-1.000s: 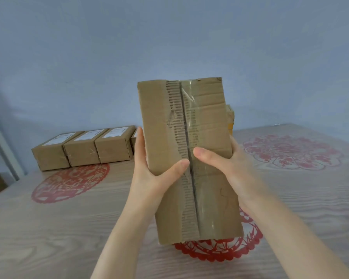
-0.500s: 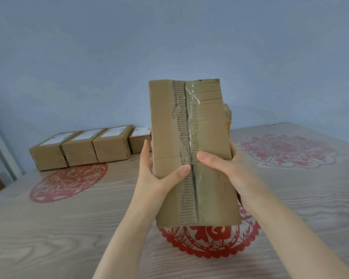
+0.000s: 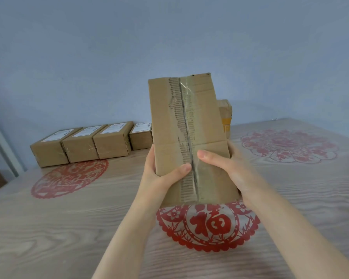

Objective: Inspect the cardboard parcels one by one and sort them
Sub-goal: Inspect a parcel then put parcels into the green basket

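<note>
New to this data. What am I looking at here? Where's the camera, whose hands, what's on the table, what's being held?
No robot: a person works bare-handed, and the picture comes from a camera worn on their head, looking forward and down. The arms entering from the bottom are the wearer's own. The left hand and right hand grip a tall cardboard parcel by its sides, thumbs on the near face, which is torn along its taped centre seam. It stands upright over a wood-grain table. Along the far edge sits a row of small labelled parcels; another parcel shows behind the held one. Red paper-cut decorations lie flat on the table.
</note>
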The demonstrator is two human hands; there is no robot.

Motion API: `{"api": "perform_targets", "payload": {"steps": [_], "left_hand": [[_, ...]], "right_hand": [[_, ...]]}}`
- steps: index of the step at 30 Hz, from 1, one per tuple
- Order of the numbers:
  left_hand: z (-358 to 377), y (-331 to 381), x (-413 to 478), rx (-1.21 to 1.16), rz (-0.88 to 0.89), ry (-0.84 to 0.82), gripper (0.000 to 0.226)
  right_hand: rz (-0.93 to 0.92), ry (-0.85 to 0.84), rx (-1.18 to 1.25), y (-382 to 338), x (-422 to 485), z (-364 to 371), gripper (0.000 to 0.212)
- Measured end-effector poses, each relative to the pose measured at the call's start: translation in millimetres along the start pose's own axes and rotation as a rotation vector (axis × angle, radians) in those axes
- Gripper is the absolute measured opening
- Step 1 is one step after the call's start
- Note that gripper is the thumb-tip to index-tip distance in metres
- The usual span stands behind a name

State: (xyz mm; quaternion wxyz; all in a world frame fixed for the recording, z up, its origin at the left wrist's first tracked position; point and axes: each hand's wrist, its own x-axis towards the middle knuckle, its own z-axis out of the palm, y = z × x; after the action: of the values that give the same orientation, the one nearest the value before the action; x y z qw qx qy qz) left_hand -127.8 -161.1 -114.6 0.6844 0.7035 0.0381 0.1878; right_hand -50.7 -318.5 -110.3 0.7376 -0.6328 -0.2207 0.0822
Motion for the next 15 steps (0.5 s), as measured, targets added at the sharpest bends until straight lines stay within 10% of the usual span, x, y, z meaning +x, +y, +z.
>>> {"api": "perform_targets", "payload": {"steps": [8, 15], "left_hand": [[-11, -3, 3, -0.075, -0.009, 0.050, 0.086], [-12, -4, 6, -0.075, -0.051, 0.128, 0.115]], "right_hand": [[-0.017, -0.124, -0.039, 2, -4, 6, 0.046], [-0.033, -0.121, -0.002, -1, -8, 8, 0.080]]}}
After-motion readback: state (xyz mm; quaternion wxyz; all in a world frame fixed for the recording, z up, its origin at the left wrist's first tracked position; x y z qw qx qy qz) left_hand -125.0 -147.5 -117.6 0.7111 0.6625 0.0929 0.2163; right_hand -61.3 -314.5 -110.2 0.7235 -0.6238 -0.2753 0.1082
